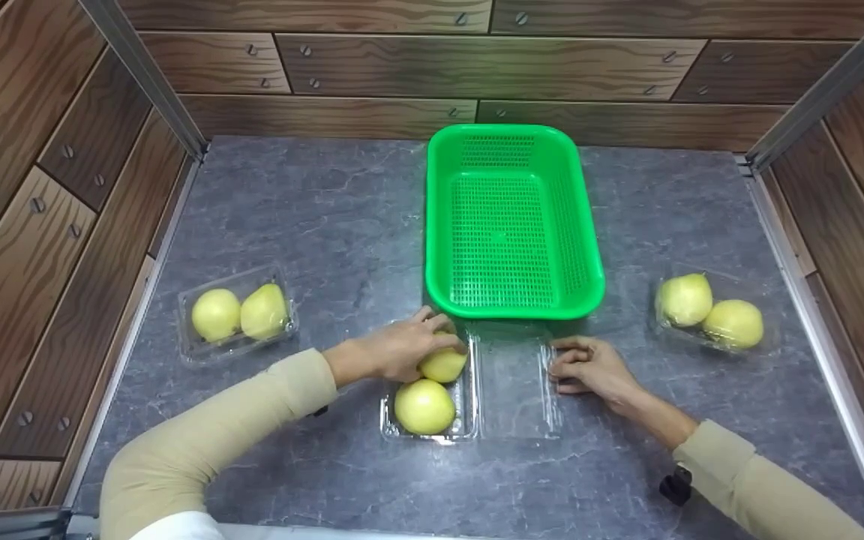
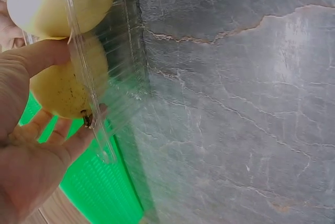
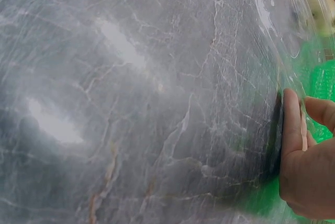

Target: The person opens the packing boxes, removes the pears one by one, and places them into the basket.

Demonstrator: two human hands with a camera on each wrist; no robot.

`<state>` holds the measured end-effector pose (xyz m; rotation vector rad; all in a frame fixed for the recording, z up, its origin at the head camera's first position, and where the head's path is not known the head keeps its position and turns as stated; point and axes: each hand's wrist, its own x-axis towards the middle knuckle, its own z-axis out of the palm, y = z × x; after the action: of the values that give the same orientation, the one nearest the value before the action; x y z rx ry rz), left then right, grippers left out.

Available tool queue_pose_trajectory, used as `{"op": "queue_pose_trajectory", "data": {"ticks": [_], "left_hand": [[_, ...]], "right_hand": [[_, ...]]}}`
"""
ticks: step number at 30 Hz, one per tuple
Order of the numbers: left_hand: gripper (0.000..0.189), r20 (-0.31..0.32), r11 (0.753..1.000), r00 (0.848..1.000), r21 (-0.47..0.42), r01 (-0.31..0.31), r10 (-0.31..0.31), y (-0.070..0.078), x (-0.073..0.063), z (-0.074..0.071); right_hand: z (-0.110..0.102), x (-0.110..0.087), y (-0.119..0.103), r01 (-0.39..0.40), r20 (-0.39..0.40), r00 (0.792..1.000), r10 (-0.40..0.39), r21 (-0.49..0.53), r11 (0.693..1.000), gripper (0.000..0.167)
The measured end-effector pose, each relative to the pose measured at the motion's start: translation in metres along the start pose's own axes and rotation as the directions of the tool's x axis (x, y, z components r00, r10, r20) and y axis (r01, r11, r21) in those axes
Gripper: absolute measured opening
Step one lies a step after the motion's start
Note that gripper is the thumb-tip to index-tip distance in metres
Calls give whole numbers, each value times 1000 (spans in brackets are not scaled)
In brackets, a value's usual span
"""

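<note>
In the head view, an opened clear plastic clamshell box (image 1: 468,427) lies in front of the basket with two yellow pears in its left half. My left hand (image 1: 406,349) has its thumb and fingers curled round the farther pear (image 1: 443,366); the nearer pear (image 1: 424,406) sits beside it. The left wrist view shows the thumb between the two fruits and fingertips near the held pear's dark stem (image 2: 87,119). At the outer edge of the box's flat lid (image 1: 514,390), my right hand (image 1: 593,373) pinches the rim between thumb and fingers.
A green plastic basket (image 1: 591,277) stands just beyond the box. Another clear box (image 1: 186,346) with two pears lies at the left, and one more clear box (image 1: 769,330) with two pears at the right. Wood-patterned walls (image 1: 477,67) enclose the grey marbled table (image 1: 312,210).
</note>
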<state>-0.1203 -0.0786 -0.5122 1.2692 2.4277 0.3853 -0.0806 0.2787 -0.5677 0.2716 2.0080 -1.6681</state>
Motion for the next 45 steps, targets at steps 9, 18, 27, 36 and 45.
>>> {"op": "queue_pose_trajectory", "data": {"ticks": [9, 18, 27, 36, 45], "left_hand": [[77, 15, 1000, 1000, -29, 2, -2, -2, -1, -5], [77, 9, 993, 1000, -118, 5, -4, 2, -8, -23], [75, -59, 989, 998, -144, -9, 1, 11, -10, -52], [76, -116, 988, 993, -154, -6, -12, 20, 3, -82], [76, -140, 986, 990, -165, -19, -4, 17, 27, -89]], "right_hand": [[-1, 0, 0, -2, -7, 1000, 2, 17, 1000, 65], [-2, 0, -2, -3, -1, 1000, 3, 21, 1000, 66], [-2, 0, -1, -8, 4, 1000, 7, 15, 1000, 66], [-1, 1, 0, 10, -9, 1000, -10, 2, 1000, 62], [-1, 0, 0, 7, -8, 1000, -7, -1, 1000, 63]]}}
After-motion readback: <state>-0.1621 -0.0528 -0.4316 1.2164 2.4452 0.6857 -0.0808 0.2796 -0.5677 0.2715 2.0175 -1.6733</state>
